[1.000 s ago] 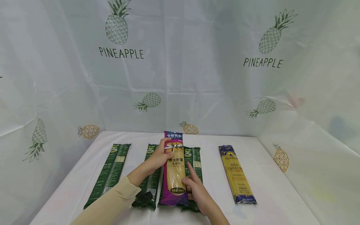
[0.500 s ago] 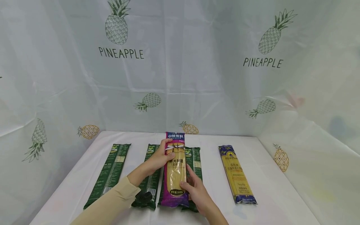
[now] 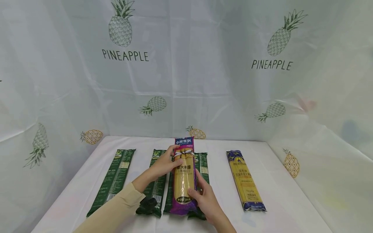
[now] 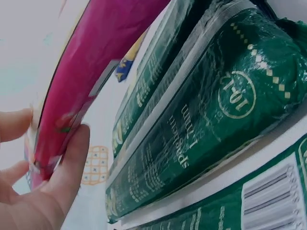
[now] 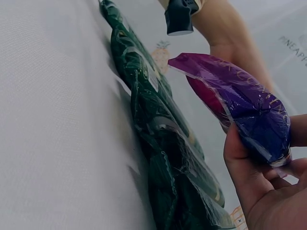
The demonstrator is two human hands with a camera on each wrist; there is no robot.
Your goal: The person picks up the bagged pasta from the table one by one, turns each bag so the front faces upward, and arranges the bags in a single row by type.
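Note:
A purple bag of spaghetti point(image 3: 184, 176) with a yellow front is held upright, its label facing the head camera. My left hand point(image 3: 163, 164) grips its left edge near the top, thumb across the front. Lower down, my right hand point(image 3: 207, 201) holds the opposite edge, its thumb also on the front. In the left wrist view the bag's magenta side point(image 4: 91, 62) runs between thumb and fingers. Its purple-blue bottom end point(image 5: 254, 110) is in the right hand in the right wrist view, raised beside the green bags. The bag's back is hidden in the head view.
Several green spaghetti bags point(image 3: 113, 181) lie side by side on the white table point(image 3: 221, 181), some partly behind the held bag. A yellow and blue spaghetti bag point(image 3: 246, 181) lies apart on the right. A pineapple-print curtain point(image 3: 204, 81) encloses the back and sides.
The purple bag has shifted slightly to the right, with both hands still on it. My right index finger, earlier stretched out, has come in against the bag's edge. The other bags have stayed put.

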